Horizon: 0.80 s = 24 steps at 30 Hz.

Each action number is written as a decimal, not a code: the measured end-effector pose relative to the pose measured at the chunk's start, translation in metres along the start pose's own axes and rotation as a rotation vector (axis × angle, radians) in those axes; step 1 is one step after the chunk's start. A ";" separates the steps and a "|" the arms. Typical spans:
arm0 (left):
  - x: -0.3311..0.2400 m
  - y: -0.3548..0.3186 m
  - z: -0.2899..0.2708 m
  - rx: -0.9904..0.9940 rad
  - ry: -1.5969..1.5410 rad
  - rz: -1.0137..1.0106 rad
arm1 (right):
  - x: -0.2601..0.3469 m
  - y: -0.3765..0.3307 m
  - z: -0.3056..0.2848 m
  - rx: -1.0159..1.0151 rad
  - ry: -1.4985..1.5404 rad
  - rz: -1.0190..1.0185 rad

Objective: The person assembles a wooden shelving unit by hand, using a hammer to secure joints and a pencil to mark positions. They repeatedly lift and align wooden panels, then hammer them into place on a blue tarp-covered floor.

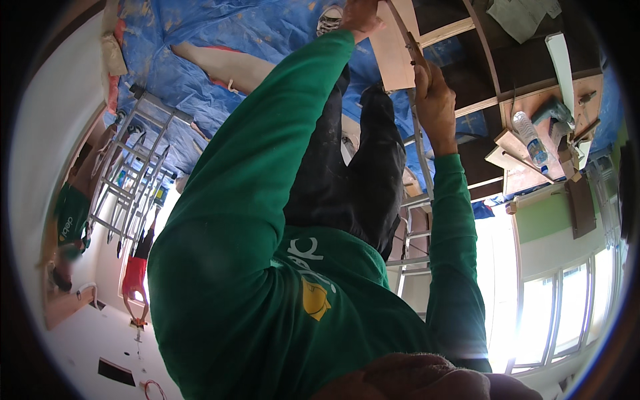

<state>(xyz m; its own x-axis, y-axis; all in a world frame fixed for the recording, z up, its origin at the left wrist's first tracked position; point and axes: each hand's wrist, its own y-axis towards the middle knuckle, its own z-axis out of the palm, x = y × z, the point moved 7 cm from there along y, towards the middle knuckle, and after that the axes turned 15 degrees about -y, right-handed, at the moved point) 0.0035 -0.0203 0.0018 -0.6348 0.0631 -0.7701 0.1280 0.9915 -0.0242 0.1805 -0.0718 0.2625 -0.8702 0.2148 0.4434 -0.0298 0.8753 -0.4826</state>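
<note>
My right hand (pixel 435 107), its fingers wrapped round, grips the lower end of a narrow brown wooden strip (pixel 408 35). The strip slants up and left, out past the upper edge of the picture. Beside it lies a pale wooden board (pixel 392 57), flat and straight-sided. At the top, my left hand (pixel 362 17) is at the board's left side. Its fingers are partly cut off and small, so their hold is unclear. Both arms wear green sleeves.
Blue sheeting (pixel 167 40) covers the floor. A dark wooden frame with compartments (pixel 533 63) stands at right, near a panel bearing a water bottle (pixel 530 137) and a power drill (pixel 553 112). Metal ladders (pixel 133 180) stand at left, near a person in red (pixel 135 277) and another in green (pixel 70 217).
</note>
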 end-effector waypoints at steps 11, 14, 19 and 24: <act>0.017 0.045 -0.018 0.315 0.037 -0.087 | 0.066 0.035 -0.015 0.049 -0.123 0.129; 0.015 0.044 -0.027 0.464 0.134 0.046 | 0.069 0.036 -0.016 0.078 -0.163 0.157; 0.055 0.038 -0.024 0.524 0.151 0.010 | 0.082 0.044 -0.015 0.077 -0.163 0.149; 0.046 0.044 -0.022 0.536 0.141 -0.078 | 0.089 0.049 -0.014 0.102 -0.177 0.155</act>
<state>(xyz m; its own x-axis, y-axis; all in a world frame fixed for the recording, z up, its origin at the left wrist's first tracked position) -0.0367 0.0285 -0.0209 -0.7489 0.0426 -0.6613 0.4225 0.7995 -0.4269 0.1088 -0.0040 0.2887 -0.9405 0.2561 0.2232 0.0693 0.7878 -0.6120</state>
